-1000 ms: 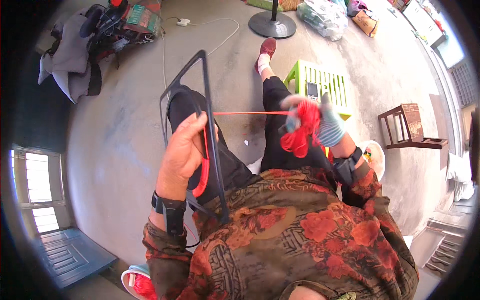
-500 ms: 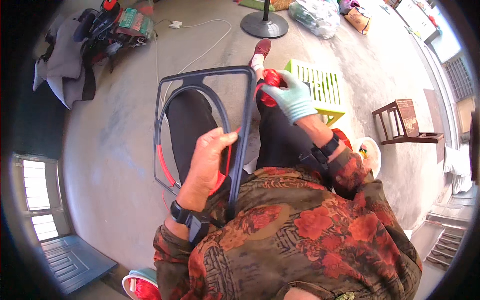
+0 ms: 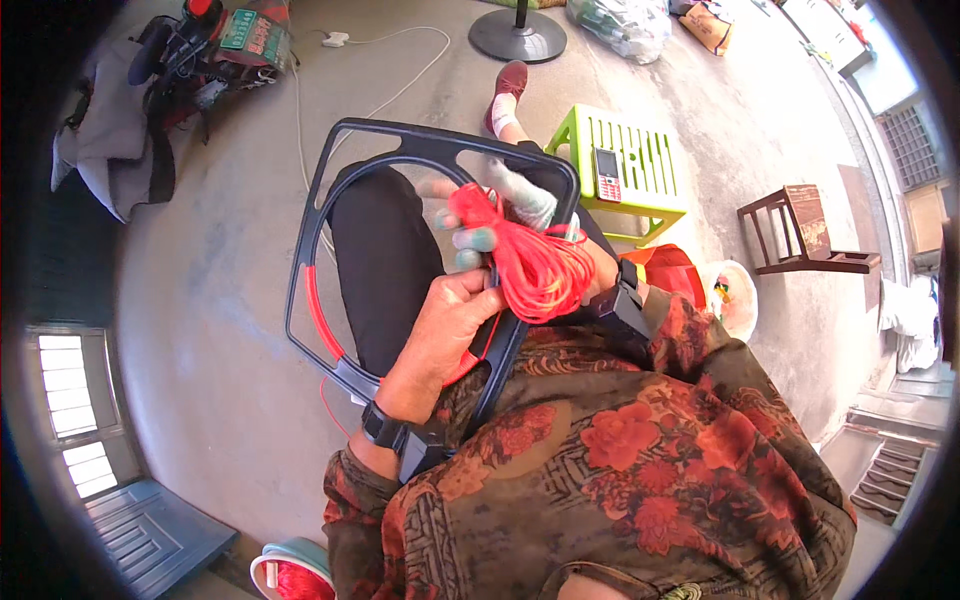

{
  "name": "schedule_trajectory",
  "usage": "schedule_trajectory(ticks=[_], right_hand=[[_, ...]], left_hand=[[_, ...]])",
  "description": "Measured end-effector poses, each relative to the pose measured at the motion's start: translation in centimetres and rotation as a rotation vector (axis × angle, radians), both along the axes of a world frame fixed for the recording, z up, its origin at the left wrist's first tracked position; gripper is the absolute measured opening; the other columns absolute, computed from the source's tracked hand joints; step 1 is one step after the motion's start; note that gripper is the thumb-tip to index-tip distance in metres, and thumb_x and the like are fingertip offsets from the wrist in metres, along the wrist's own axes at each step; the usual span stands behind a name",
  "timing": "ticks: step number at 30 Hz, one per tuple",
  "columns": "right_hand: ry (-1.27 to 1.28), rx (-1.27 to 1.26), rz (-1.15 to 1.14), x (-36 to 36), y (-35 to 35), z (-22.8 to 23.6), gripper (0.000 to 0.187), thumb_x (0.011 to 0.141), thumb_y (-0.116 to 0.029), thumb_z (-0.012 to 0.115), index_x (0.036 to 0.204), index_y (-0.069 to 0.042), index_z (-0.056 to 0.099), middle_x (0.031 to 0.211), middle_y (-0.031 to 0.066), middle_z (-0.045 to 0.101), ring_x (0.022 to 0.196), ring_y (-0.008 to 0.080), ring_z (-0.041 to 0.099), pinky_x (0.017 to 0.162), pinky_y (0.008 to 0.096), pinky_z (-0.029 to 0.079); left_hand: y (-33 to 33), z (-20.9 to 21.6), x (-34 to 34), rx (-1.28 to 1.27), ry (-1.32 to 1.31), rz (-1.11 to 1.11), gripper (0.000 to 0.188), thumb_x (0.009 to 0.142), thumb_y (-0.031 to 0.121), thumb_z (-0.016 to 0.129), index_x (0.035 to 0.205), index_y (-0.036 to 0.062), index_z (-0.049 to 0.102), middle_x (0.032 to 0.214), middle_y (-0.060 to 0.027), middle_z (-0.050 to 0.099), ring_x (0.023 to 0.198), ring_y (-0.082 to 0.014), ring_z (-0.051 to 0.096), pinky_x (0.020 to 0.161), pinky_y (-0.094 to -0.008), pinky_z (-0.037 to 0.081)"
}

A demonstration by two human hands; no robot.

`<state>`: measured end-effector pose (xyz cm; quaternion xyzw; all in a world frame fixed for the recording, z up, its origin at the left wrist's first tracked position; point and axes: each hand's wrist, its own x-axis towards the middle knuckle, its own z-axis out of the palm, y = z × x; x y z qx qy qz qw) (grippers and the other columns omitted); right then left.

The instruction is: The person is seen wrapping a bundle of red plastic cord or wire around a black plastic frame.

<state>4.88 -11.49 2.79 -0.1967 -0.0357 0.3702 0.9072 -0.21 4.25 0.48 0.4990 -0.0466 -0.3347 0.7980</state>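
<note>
A black plastic frame (image 3: 400,143) with a round opening leans across my lap, tilted over my dark trousers. Red cord (image 3: 323,312) is wrapped along part of its inner ring. My bare left hand (image 3: 437,325) is closed on the frame's right side, thumb and fingertips pinched at the ring, a strand of red cord running below them. My right hand (image 3: 520,195), in a pale knitted glove, is closed around the narrow end of a looped bundle of red cord (image 3: 540,272). The bundle lies over the frame's right bar, partly hiding that hand.
A green plastic stool (image 3: 650,140) with a keypad phone (image 3: 607,175) on it stands ahead right. Nearby are an orange container (image 3: 668,268), a white tub (image 3: 742,300) and a wooden stool (image 3: 803,232). A bucket (image 3: 262,572) holding red cord sits lower left. A cable (image 3: 400,52) crosses the floor.
My right hand has brought the red bundle back from beyond the frame to its right bar, beside my left hand. The frame has tilted, and the phone on the stool is now uncovered.
</note>
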Motion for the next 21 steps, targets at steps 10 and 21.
schedule_trajectory(ticks=[10,21], right_hand=[[-0.042,0.168,0.037,-0.1,-0.1,-1.8,0.054,0.083,-0.030,0.064,0.124,0.001,0.046,0.096,0.0061,0.056,0.081,0.0136,0.055,0.073,0.0280,0.049],[0.058,-0.119,-0.146,-0.2,-0.9,-2.8,0.043,0.085,-0.032,0.063,0.108,0.003,0.053,0.101,0.0151,0.062,0.092,0.0243,0.062,0.082,0.0367,0.053]], left_hand=[[0.7,0.3,-0.1,-0.031,-0.031,0.013,0.019,0.088,0.010,0.058,0.099,-0.0041,0.064,0.090,-0.0052,0.066,0.079,-0.0088,0.061,0.075,-0.0234,0.048],[0.4,0.4,0.0,0.069,-0.043,0.111,0.013,0.087,0.011,0.061,0.091,-0.0007,0.064,0.084,-0.0018,0.065,0.073,-0.0070,0.060,0.068,-0.0216,0.048]])
